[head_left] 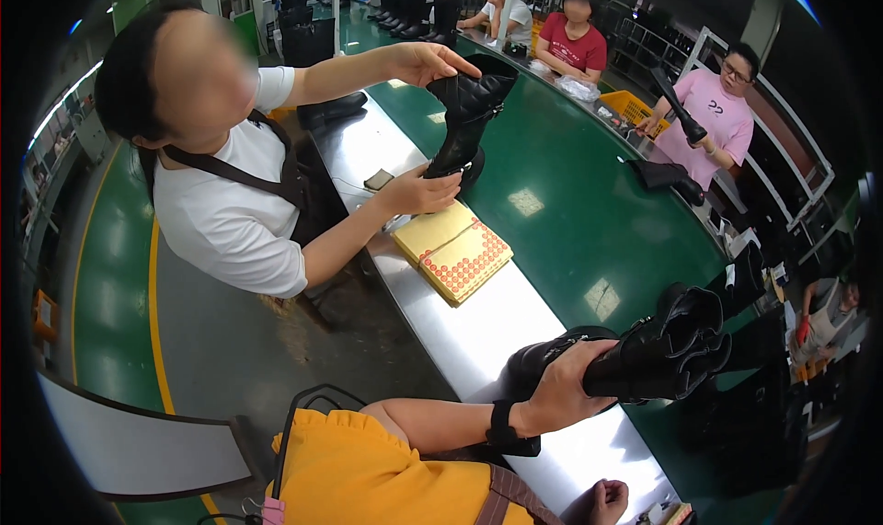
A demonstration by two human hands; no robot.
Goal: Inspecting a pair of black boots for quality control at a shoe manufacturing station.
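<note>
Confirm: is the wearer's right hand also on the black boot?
No: only the left hand grips the black boot; the right hand sits closed, apart, near the lower edge over the steel table.

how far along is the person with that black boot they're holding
Done: nothing shows as finished; no completed pile can be told apart. In hand: the left hand grips a black boot lying on its side over the steel bench edge; the right hand rests curled and holds nothing. Left: several more black boots wait on the green belt just beyond.
</note>
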